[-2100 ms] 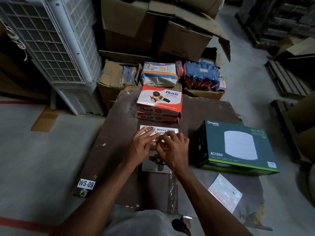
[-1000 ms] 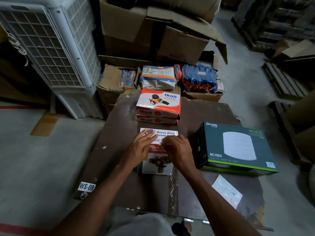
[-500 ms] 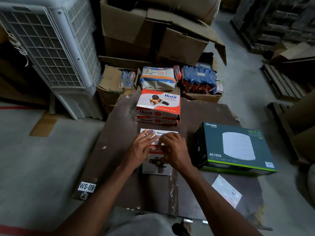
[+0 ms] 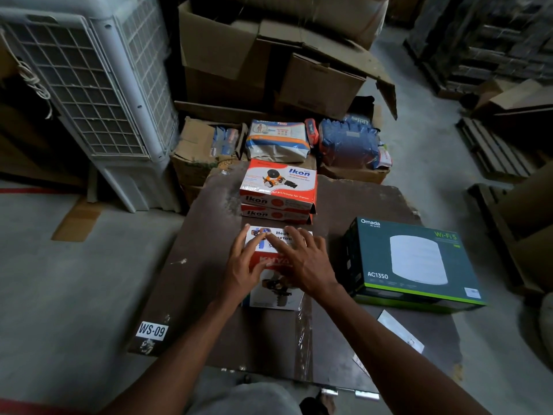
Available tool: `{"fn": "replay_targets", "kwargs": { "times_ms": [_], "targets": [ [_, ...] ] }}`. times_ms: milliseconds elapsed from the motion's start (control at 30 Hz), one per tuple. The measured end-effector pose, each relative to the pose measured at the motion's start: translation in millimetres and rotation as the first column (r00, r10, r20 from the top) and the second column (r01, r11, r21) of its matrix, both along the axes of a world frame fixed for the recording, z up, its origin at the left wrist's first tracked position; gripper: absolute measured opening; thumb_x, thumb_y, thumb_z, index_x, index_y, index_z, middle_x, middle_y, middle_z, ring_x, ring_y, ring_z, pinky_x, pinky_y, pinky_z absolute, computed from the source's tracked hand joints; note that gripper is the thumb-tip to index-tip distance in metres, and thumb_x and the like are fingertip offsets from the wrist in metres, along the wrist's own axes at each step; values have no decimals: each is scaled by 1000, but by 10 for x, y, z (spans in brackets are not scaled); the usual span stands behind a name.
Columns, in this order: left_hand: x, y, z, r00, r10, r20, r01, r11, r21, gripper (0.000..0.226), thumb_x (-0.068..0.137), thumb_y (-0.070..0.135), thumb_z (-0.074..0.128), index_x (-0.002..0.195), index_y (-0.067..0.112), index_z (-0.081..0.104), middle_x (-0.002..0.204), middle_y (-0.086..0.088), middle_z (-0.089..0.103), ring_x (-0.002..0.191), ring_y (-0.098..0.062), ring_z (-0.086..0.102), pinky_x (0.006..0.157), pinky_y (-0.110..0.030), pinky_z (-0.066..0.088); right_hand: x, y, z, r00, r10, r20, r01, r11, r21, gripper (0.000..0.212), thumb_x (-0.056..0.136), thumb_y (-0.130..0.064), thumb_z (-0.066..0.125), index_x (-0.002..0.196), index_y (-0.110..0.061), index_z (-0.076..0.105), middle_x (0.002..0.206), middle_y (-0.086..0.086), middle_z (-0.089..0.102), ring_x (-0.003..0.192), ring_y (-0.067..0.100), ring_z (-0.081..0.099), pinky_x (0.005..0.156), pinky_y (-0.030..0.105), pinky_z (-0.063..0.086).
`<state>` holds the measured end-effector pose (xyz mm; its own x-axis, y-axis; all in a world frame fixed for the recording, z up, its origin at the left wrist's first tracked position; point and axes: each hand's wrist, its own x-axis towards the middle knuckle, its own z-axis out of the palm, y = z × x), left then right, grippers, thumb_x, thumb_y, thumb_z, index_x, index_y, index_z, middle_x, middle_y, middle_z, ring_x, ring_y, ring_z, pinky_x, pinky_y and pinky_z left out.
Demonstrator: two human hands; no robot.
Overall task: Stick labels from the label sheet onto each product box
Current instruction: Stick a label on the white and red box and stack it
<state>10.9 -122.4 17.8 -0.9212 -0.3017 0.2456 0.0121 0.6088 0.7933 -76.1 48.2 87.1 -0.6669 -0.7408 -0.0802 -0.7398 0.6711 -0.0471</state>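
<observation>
My left hand (image 4: 244, 266) lies with fingers spread flat on the white carton-sealer box (image 4: 273, 292) at mid-bench, steadying it, I judge; my right hand (image 4: 306, 266), fingers also straight and splayed, presses its top, probably smoothing a label I cannot make out. Beyond it, at the far edge, two Ikon boxes (image 4: 279, 187) sit stacked. One green Omada box (image 4: 416, 262) lies rightward. One label sheet (image 4: 399, 330) rests at the near right corner, within reach.

right hand (image 4: 305, 265) fingers now spread flat over white box (image 4: 276, 299)
</observation>
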Motion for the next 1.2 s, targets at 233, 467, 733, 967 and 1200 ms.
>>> {"fn": "replay_targets", "kwargs": {
  "times_ms": [233,467,733,967,1200],
  "targets": [
    [-1,64,-63,997,52,64,-55,997,48,91,95,18,66,156,50,7,169,7,0,153,-23,19,107,-52,48,-21,-82,-16,999,9,54,-10,1000,11,106,90,-51,69,156,-49,-13,169,18,-2,153,50,-3,122,66,7],
    [34,89,-147,987,124,102,-143,970,197,95,97,25,64,156,50,-6,165,-2,24,140,-22,45,104,-50,51,-63,-99,15,998,11,56,-15,998,67,117,84,-51,76,154,-50,-18,168,21,1,152,51,2,122,67,13],
    [373,177,-723,887,112,447,-162,984,74,89,94,55,57,153,53,-8,165,0,27,147,-37,30,115,-59,33,-95,-83,26,973,-206,108,208,978,-12,109,89,-46,73,155,-50,-14,165,22,8,149,55,13,119,69,20],
    [356,326,-604,835,190,517,-271,959,85,92,88,73,48,151,55,-17,167,-16,15,153,-39,13,118,-59,22,-104,5,-54,924,-341,172,357,932,-68,97,92,-54,65,158,-47,-6,164,21,17,146,52,24,115,66,30],
    [232,349,-451,819,304,488,-506,782,363,99,88,51,71,159,43,3,165,-22,13,142,-36,36,108,-51,43,-53,205,-236,795,-456,402,553,816,-169,77,97,-63,51,158,-43,8,126,7,62,99,27,68,74,31,48]
  ]
}}
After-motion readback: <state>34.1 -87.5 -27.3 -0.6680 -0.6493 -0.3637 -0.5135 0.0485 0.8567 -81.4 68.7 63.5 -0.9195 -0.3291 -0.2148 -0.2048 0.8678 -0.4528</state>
